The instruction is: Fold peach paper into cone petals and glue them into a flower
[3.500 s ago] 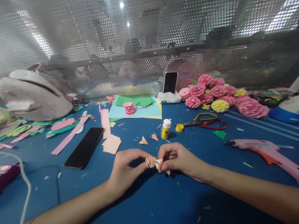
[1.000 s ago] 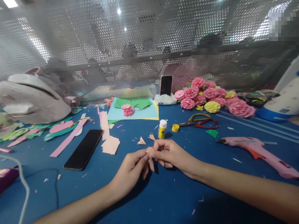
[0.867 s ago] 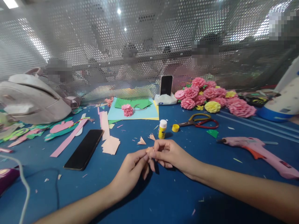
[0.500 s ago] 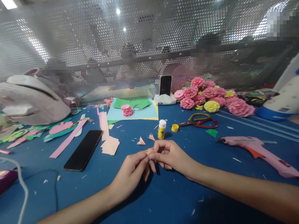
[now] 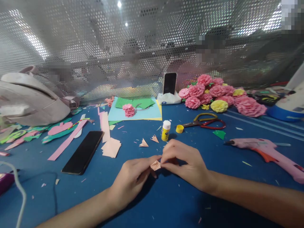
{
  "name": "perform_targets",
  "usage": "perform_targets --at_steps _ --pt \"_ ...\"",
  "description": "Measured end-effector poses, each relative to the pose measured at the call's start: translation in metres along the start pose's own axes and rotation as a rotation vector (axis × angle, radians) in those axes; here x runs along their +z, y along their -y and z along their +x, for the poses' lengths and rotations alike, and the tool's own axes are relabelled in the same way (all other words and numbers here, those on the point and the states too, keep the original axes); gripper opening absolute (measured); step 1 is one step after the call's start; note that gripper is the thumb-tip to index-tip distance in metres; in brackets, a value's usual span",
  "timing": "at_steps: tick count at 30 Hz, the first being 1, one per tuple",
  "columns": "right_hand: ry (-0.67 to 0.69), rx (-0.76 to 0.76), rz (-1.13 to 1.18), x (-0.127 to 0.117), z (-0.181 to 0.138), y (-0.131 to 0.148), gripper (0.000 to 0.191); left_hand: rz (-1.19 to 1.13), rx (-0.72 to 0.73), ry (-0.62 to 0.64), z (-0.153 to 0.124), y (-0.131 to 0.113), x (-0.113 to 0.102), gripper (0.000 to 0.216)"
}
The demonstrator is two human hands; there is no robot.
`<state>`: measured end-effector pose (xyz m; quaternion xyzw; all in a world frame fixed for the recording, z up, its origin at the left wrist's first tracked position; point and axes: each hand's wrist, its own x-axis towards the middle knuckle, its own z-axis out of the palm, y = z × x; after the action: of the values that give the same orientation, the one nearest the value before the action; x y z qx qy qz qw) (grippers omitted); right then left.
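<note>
A small piece of folded peach paper (image 5: 155, 165) is pinched between my two hands above the blue table. My left hand (image 5: 133, 177) is closed on its left side. The thumb and forefinger of my right hand (image 5: 185, 161) grip its right edge. Just beyond my fingers, two small folded peach paper pieces (image 5: 143, 143) lie on the table. A yellow glue stick (image 5: 165, 130) with a white top stands upright behind my right hand, its yellow cap (image 5: 180, 129) beside it. To the left lies a stack of peach paper squares (image 5: 111, 148).
A black phone (image 5: 83, 152) and pink paper strips lie left. Scissors (image 5: 201, 123) and a pink glue gun (image 5: 266, 152) lie right. Pink and yellow paper flowers (image 5: 213, 93) are heaped at the back, near a propped phone (image 5: 170, 83). A pale backpack (image 5: 33, 98) stands far left.
My right hand has shifted right and its fingers have lifted. More of the folded peach paper now shows between my hands, opened out a little. The view has tilted slightly.
</note>
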<state>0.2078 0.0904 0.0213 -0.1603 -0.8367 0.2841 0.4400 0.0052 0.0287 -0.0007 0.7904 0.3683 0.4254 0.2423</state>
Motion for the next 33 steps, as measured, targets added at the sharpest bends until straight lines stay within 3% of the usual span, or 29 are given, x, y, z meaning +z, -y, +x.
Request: perform_targets --at_steps 13,22,27,33 --pt "0.068 -0.185 -0.210 -0.0087 0.0042 0.0022 0.013 -0.039 -0.061 0.064 -0.0002 -0.0024 0.0004 0.032" --pt "0.177 -0.273 -0.510 -0.0069 0.0055 0.0037 0.019 -0.008 -0.081 0.079 -0.0024 0.0027 0.0024 0.032" --pt "0.139 -0.179 -0.401 -0.0057 0.0062 0.0022 0.017 -0.042 -0.119 0.040 0.0017 0.0002 0.0025 0.032" --pt "0.101 -0.231 -0.321 -0.0072 0.0072 0.0018 0.011 -0.056 -0.121 0.024 0.0030 -0.0003 0.0020 0.034"
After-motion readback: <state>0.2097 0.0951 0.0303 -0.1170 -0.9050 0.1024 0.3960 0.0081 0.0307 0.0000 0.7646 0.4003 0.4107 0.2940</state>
